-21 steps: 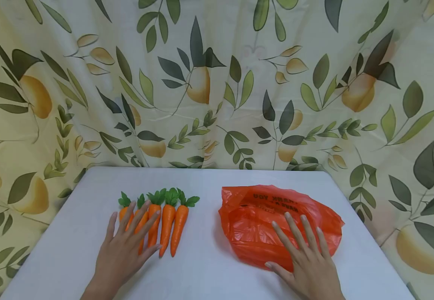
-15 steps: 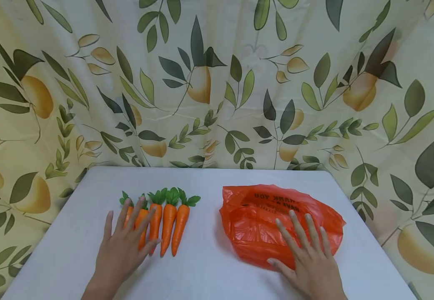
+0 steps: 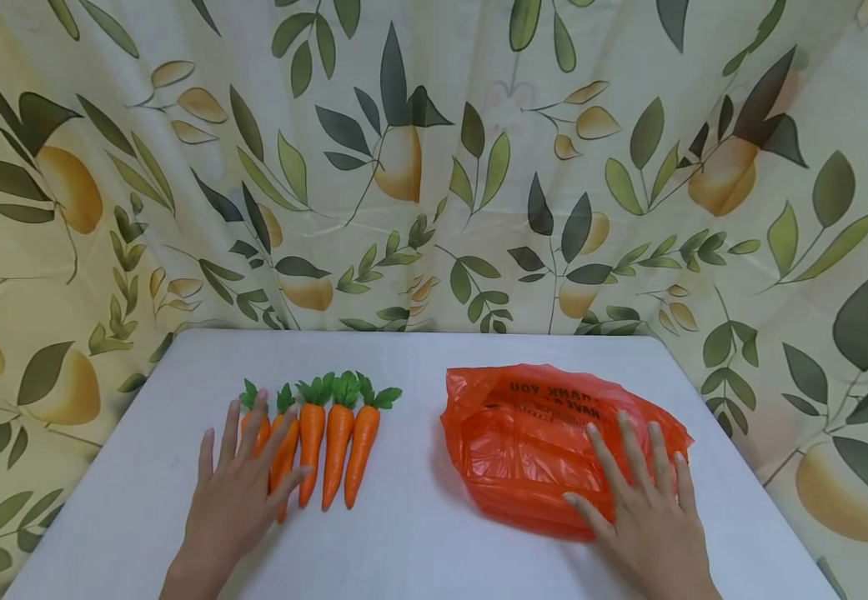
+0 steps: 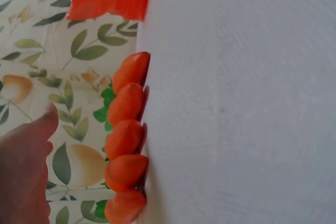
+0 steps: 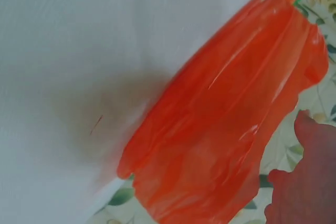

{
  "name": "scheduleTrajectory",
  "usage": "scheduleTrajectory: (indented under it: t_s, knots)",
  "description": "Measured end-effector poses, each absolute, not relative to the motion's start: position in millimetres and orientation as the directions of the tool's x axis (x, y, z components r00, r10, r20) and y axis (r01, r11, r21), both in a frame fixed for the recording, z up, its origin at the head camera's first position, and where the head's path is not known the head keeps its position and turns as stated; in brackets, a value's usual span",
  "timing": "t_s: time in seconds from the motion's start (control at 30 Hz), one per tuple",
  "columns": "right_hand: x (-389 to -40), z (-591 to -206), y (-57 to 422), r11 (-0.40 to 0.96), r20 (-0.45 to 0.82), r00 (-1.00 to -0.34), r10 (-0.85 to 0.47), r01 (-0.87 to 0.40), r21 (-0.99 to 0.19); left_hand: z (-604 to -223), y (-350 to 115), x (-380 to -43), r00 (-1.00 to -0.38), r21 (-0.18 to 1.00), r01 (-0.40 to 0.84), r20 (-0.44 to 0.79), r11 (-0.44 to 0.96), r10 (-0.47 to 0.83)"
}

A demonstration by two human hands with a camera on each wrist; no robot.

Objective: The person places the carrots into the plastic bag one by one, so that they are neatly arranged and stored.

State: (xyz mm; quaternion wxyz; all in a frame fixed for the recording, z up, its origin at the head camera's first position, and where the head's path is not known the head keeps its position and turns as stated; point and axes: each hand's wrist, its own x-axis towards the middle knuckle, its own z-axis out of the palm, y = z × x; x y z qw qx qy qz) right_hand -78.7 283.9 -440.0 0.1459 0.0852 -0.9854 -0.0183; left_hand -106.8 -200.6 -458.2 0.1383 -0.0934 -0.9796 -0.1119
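Several orange carrots with green leafy tops lie side by side on the left half of the table. My left hand, fingers spread, hovers over the leftmost carrots and partly hides them. In the left wrist view the carrots form a row beside that hand, apart from it. On the right lies a crumpled red plastic bag with dark printed lettering. My right hand spreads its fingers over the bag's right part. The right wrist view has the bag standing up in folds next to the hand.
The white tabletop has a gap between the carrots and the bag. A curtain printed with lemons and leaves hangs behind the table and along both its sides.
My right hand has moved to the right over the bag, baring more of its left part. My left hand has shifted slightly left, so more of the carrots shows. Carrots and bag stay put.
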Motion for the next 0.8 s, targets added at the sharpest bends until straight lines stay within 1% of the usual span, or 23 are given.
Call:
scheduleTrajectory:
  t_s: [0.2,0.4,0.53,0.63,0.73,0.8]
  knots:
    - [-83,-437,304,0.995,0.265,-0.96,-0.092,-0.1,-0.017,-467,-211,-112,-0.98,0.332,0.15,0.172,0.931,0.096]
    - [-90,-439,318,0.995,0.209,-0.978,0.017,-0.005,-0.104,-471,-222,-120,-0.989,0.415,0.116,0.132,0.902,0.067]
    - [-96,-434,324,0.982,0.122,-0.989,0.089,0.067,-0.175,-476,-227,-122,-0.995,0.461,0.083,0.09,0.883,0.047]
    - [-101,-427,328,0.957,0.016,-0.99,0.143,0.135,-0.258,-478,-230,-123,-0.997,0.49,0.06,0.063,0.87,0.034]
    - [-105,-422,335,0.925,-0.092,-0.981,0.172,0.193,-0.327,-479,-235,-125,-0.999,0.52,0.028,0.029,0.854,0.015]
    - [-109,-419,340,0.909,-0.132,-0.975,0.181,0.216,-0.355,-480,-238,-127,-1.0,0.548,0.011,0.013,0.837,0.004]
